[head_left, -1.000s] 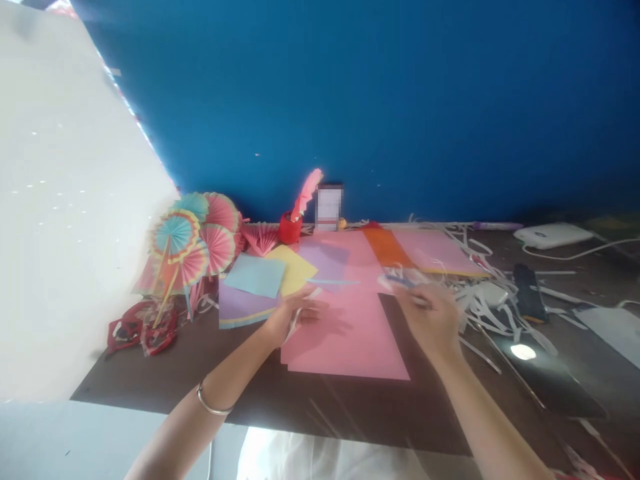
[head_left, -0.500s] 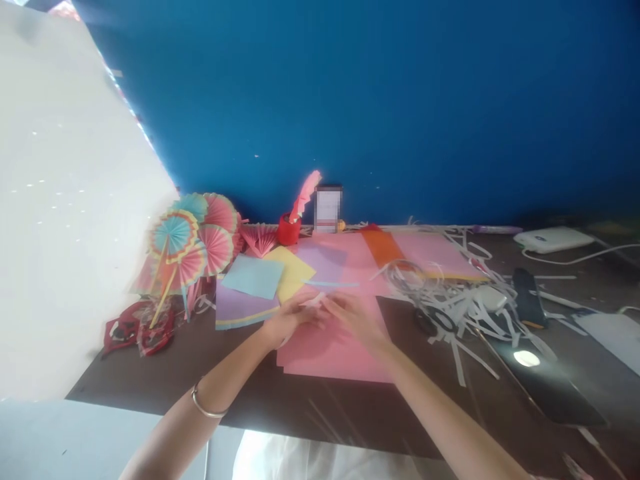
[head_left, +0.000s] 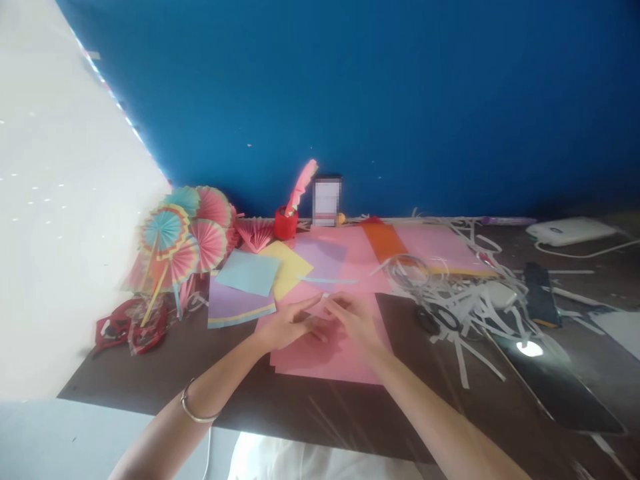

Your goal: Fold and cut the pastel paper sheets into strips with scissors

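Two hands, both mine, meet at a small white slip (head_left: pixel 325 297) above pink sheets (head_left: pixel 320 365) of paper spread on a dark table (head_left: pixel 145 377). The thumb and fingers of my right hand (head_left: pixel 358 323) come together in a narrow pinch that appears to hold the slip; the fingers of my left hand (head_left: pixel 289 325) stretch towards its other side, index tip close to it, thumb lower and apart, though I cannot tell whether they grip it. The slip sits between my fingertips. I judge it to be paper or thin tape: nearly weightless, limp, quick to crease or tear, so a light pinch at its ends, one hand to each, suits it best. The pink sheets below my hands look light and floppy too, apt to slide, and best lifted by a corner near my wrists. Just beyond my fingertips lies a pale blue strip (head_left: pixel 333 281); past my left hand, a light blue sheet (head_left: pixel 249 272) and pleated paper fans (head_left: pixel 165 231). Right of my right hand spreads a tangle of white strips (head_left: pixel 463 360).
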Available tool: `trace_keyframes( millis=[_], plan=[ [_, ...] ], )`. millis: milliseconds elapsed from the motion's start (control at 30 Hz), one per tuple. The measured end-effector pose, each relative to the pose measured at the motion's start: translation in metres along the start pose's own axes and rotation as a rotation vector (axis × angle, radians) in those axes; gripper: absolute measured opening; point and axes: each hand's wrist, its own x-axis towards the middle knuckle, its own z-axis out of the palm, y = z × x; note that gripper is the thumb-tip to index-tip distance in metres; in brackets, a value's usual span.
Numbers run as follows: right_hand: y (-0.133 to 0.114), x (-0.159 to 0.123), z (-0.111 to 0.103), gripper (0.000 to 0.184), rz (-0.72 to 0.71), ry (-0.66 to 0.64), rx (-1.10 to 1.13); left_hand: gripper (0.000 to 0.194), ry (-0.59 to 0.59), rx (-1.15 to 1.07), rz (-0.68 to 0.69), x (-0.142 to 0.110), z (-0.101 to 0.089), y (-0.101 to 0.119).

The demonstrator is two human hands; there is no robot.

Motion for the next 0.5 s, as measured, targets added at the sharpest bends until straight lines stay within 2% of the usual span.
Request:
trace_keyframes(
  millis=[133,233,333,500],
  plan=[
    [0.005,0.003,-0.004,0.025,-0.078,0.051,0.075,0.072,0.087,-0.118,-0.024,0.002,-0.005,-0.001],
    [0.008,0.008,-0.011,0.024,-0.133,0.182,0.149,0.054,0.101,-0.088,0.000,0.003,-0.011,0.002],
    [0.012,0.014,-0.018,0.026,-0.124,0.297,0.179,0.036,0.118,0.024,-0.014,0.002,-0.014,0.005],
    [0.014,0.017,-0.025,0.027,-0.117,0.350,0.184,0.031,0.089,0.039,-0.049,0.001,-0.013,0.002]
  ],
)
